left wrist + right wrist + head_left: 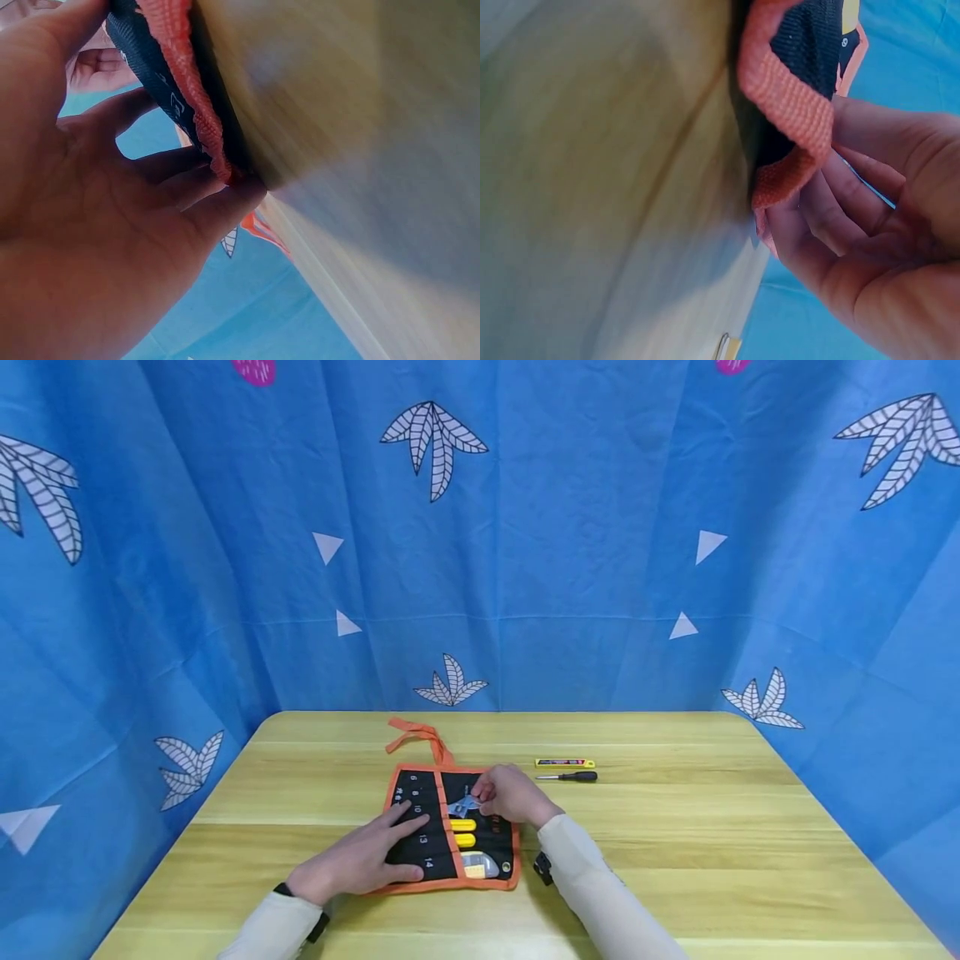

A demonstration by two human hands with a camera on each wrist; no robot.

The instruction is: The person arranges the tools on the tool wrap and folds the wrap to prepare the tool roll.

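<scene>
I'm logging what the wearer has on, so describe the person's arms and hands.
Both the left hand and right hand are ungloved. A long, pale off-white left sleeve and matching right sleeve cover the forearms. A black band shows at the left wrist, with a dark block beneath; a similar black block sits by the right wrist.

On the table [712, 860], a tool pouch [444, 852] was placed; on its right half, a small packet [460, 807] was situated behind two handles [465, 841]. To the pouch's right, a screwdriver [581, 776] was laid before a slim case [564, 763]. Behind the table, a curtain [555, 568] was hung.
</scene>
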